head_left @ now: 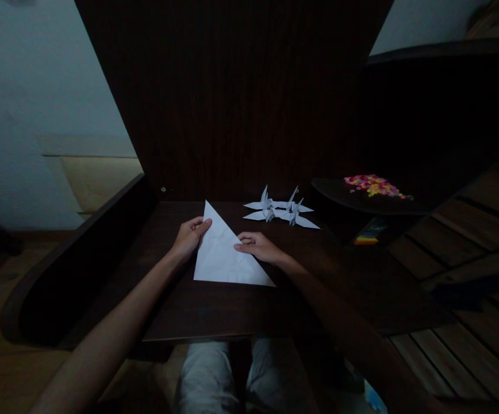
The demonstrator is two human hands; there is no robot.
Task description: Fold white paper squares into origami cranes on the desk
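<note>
A white sheet of paper [223, 256], folded into a triangle, is held over the dark desk by both hands. My left hand [189, 237] pinches its left edge near the upper corner, thumb on top. On the long slanted edge, my right hand [258, 247] grips the paper with the thumb over the front and fingers curled behind. Faint crease lines cross the paper's surface. Behind my right hand, several white folded paper cranes [269, 214] stand close together with wings spread and pointed tips up.
The dark wooden desk [215, 313] has a raised side panel [72, 259] at left and a tall back board [241, 98]. At right, a rounded shelf [331, 195] bears a pile of small pink, red and yellow pieces [374, 185]. Wooden slats [460, 230] lie beyond it.
</note>
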